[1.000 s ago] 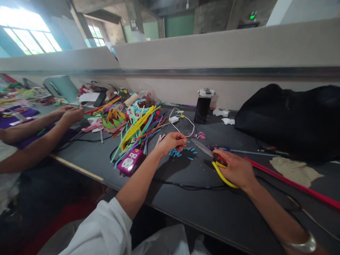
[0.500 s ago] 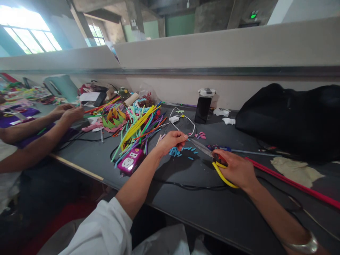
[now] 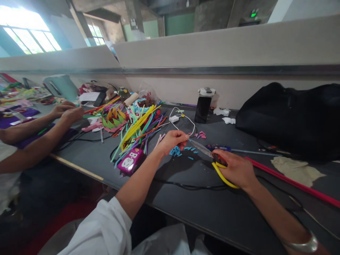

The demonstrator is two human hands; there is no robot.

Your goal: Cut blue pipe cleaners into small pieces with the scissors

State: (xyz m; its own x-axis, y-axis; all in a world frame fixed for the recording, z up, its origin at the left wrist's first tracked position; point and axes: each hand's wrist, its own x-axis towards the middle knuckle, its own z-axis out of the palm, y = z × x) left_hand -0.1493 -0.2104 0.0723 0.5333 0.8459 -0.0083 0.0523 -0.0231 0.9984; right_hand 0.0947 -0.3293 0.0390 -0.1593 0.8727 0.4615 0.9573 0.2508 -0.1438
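My left hand [image 3: 175, 140] is closed in a pinch on a small blue strip [image 3: 189, 140], most of it hidden by the fingers. Wrapped round the yellow handle of a pair of scissors [image 3: 204, 148] is my right hand [image 3: 236, 167]. The blades point left, their tips at the blue strip by my left fingertips. Below them, several short cut blue pieces [image 3: 175, 151] lie on the dark table [image 3: 183, 209]. A few pink pieces [image 3: 202, 135] lie just behind.
Left are a purple box [image 3: 131, 161] and a heap of coloured pipe cleaners [image 3: 140, 124]. A bottle [image 3: 206, 92] with a phone [image 3: 202, 109] stands behind; a black bag [image 3: 289, 120] and red rods [image 3: 294, 182] are right. A co-worker's hands [image 3: 67, 111] work far left.
Both hands stay in nearly the same place. The scissor blades and left fingertips have shifted only very slightly.
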